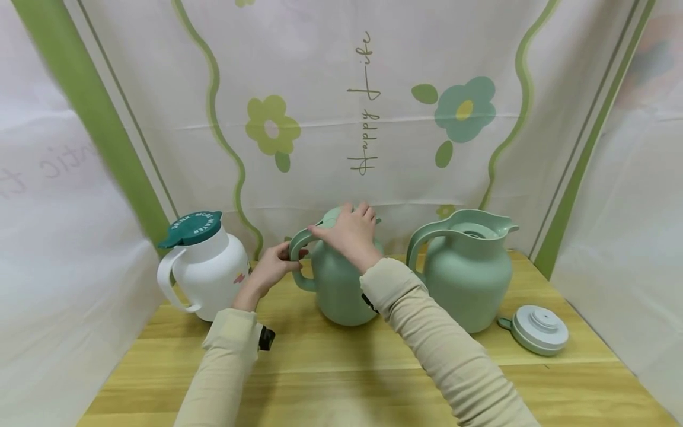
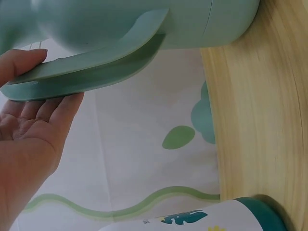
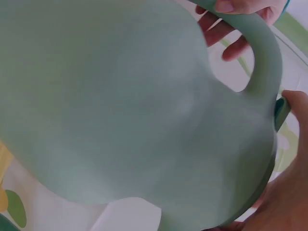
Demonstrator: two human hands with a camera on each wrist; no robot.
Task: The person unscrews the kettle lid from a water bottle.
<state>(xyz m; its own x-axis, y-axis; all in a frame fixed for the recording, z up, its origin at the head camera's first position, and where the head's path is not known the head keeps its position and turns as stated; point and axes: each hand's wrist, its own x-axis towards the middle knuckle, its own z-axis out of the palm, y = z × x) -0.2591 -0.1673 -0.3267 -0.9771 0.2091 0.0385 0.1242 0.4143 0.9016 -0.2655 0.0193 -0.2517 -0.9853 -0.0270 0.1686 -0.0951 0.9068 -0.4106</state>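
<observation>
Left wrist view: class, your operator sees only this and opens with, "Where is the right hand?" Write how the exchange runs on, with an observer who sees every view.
Observer: The right hand is over the top of the middle jug.

Operator: I see the left hand on a handle, and only the lower part of a white jug. Is its top covered?

Observer: Yes, a dark green lid is on it.

Operator: Does any lid lie loose?

Observer: Yes, a loose lid lies on the table, to the right of another green jug.
</observation>
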